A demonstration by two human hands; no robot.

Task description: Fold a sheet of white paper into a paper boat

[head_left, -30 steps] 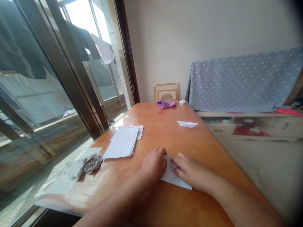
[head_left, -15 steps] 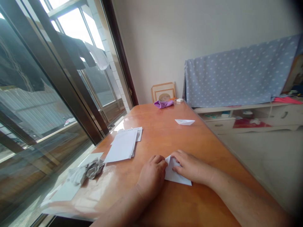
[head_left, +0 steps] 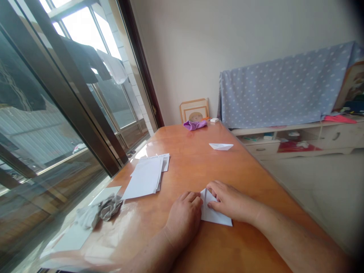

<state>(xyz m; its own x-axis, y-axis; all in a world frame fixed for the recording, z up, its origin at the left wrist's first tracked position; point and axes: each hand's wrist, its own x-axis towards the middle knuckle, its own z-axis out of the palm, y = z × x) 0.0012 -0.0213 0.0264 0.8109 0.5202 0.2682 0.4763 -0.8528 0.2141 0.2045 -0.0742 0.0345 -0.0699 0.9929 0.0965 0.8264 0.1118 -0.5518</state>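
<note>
**Both hands on a folded white paper (head_left: pixel 216 216) at the near end of the table (head_left: pixel 187 161)**

From my end I have the folded paper flat on the glossy brown tabletop, between the two hands, with a straight crease or layer edge running up near its left side and a pointed corner at its lower right. The left hand (head_left: pixel 186 212) lies over its left edge, fingers curled together; they hide what is beneath, so I cannot tell whether they pinch the sheet or merely press it. The right hand (head_left: pixel 227 199) touches it from the other side, thumb and forefinger a narrow way apart with white paper showing between them. Its remaining fingers are tucked out of my sight, so I cannot tell how firmly it grips.

Writing is what I look for next. To the left of the hands I see a stack of white sheets (head_left: pixel 143 178), and at its far edge a sheet underneath (head_left: pixel 165 162) carries dark script, too small for me to read. The top sheet shows me no legible mark.

Nearer the window side I see a crumpled grey cloth (head_left: pixel 110 207). Farther up the table, near its right edge, sits a folded paper boat (head_left: pixel 221 147); at the far end I make out a purple cloth (head_left: pixel 195 125) and a small white box (head_left: pixel 214 120), whose label, if any, I cannot resolve.
</note>
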